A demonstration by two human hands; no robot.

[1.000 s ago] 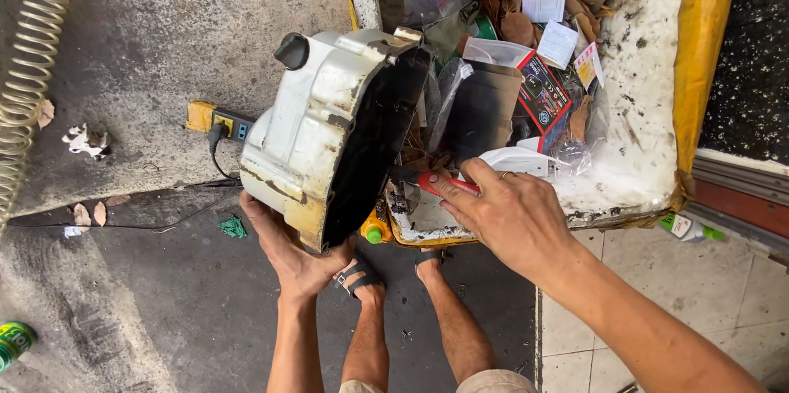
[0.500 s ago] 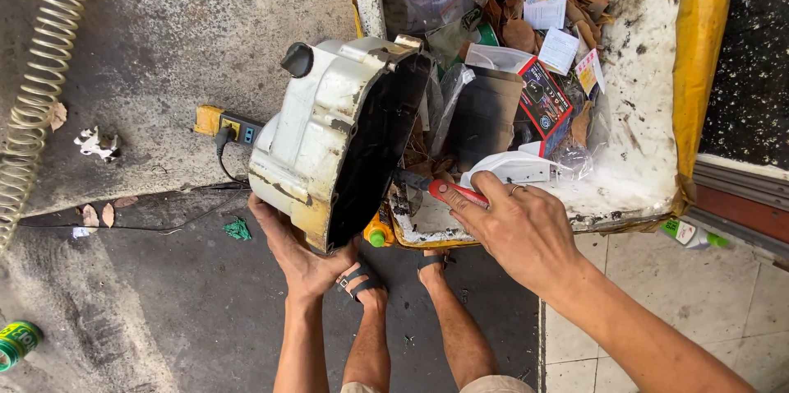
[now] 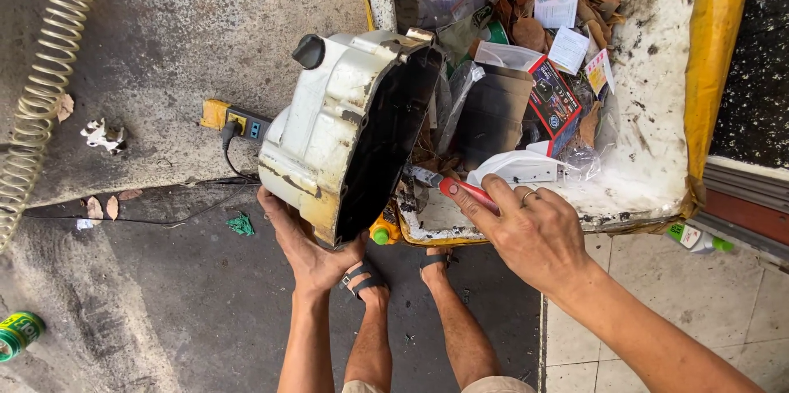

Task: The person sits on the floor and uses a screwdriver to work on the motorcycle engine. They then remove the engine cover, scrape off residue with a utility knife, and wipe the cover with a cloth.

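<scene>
Item: white engine cover (image 3: 349, 126), dirty, black inside, tilted on edge. My left hand (image 3: 308, 241) cups its lower corner from beneath, fingers wrapped on the rim. My right hand (image 3: 534, 233) pinches a red-handled tool (image 3: 467, 193), fingers closed round the grip, beside the cover's open face.

Surface: rough grey concrete floor (image 3: 181, 39), tiled paving at right.

Surroundings: white foam box (image 3: 649, 113) of scraps, coiled hose (image 3: 45, 80), power strip (image 3: 238, 122), green can (image 3: 20, 334); my sandalled feet below.
</scene>
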